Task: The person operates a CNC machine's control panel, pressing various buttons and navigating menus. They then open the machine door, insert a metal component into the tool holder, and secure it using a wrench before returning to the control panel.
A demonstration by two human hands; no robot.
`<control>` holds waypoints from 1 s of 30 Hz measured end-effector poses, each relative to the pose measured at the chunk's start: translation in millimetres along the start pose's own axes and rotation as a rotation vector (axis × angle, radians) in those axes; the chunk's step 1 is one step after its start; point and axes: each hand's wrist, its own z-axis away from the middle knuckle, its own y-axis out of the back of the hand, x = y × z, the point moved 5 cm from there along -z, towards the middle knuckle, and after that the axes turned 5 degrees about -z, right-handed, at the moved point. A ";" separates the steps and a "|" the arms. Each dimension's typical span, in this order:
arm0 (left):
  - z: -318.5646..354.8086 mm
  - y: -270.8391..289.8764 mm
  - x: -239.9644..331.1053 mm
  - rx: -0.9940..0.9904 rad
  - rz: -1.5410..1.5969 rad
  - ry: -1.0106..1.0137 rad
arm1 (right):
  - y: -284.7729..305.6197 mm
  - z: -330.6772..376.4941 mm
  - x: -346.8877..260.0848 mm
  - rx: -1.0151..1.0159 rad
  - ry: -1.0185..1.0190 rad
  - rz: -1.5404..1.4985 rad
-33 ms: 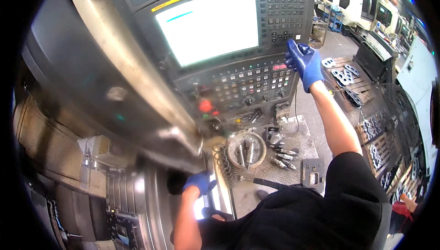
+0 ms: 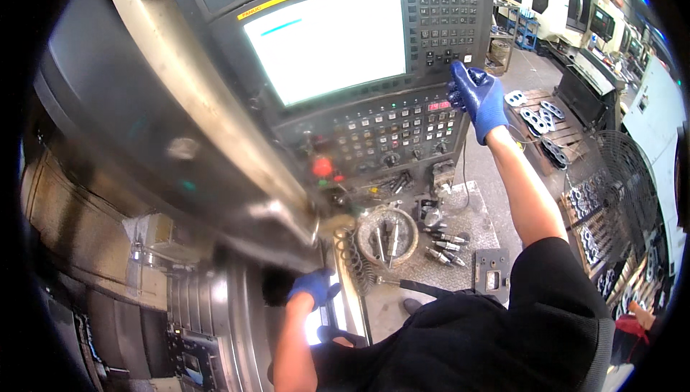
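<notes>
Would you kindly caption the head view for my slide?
Gloved right hand at a control panel, gloved left hand lower down.

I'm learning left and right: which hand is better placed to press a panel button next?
Probably the right hand: it is by the right edge of the CNC control panel, close to its buttons. The left hand is lower, farther away.

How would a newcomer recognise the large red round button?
Find the black control panel with the bright white rectangular screen. Below the screen, at lower left of the small square keys, sits the large red round button. It clearly outsizes the small red piece beside it.
</notes>
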 end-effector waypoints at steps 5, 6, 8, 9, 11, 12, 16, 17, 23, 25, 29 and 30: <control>-5.4 -7.7 -5.0 -0.036 0.089 -0.044 | -2.5 -8.1 -10.6 -0.024 -0.035 -0.030; -5.6 -9.9 -6.5 -0.045 0.105 -0.036 | -3.3 -7.7 -15.4 -0.031 0.016 -0.009; -5.4 -8.4 -7.1 0.014 0.095 -0.053 | -3.1 -5.1 -14.8 0.005 -0.002 -0.024; -5.7 -7.4 -7.2 0.033 0.071 -0.049 | -3.5 -3.8 -13.3 0.014 0.005 0.002; -4.1 -5.2 -6.5 0.054 0.065 -0.043 | -4.1 -4.7 -8.5 0.020 0.014 0.047; -3.3 -4.6 -5.7 0.045 0.043 -0.039 | -4.2 -5.6 -5.4 0.018 0.015 0.066; -2.9 -1.8 -2.6 0.025 0.035 -0.046 | -1.9 -11.2 3.5 -0.016 0.036 0.079; -3.1 -2.3 -2.7 0.012 0.061 -0.046 | -0.4 -12.1 5.6 -0.013 0.016 0.068; -4.6 -10.0 -8.3 -0.014 0.147 -0.030 | -1.3 -12.1 6.4 -0.016 -0.004 0.068; -5.8 -9.7 -8.9 0.018 0.072 -0.038 | -2.6 -11.7 4.6 -0.014 0.009 0.065; -8.1 -7.1 -5.0 0.031 0.012 -0.075 | -1.8 -11.2 3.7 -0.021 -0.010 0.087; -7.8 -5.3 -3.6 0.048 -0.002 -0.093 | -1.9 -10.6 4.5 -0.035 -0.027 0.017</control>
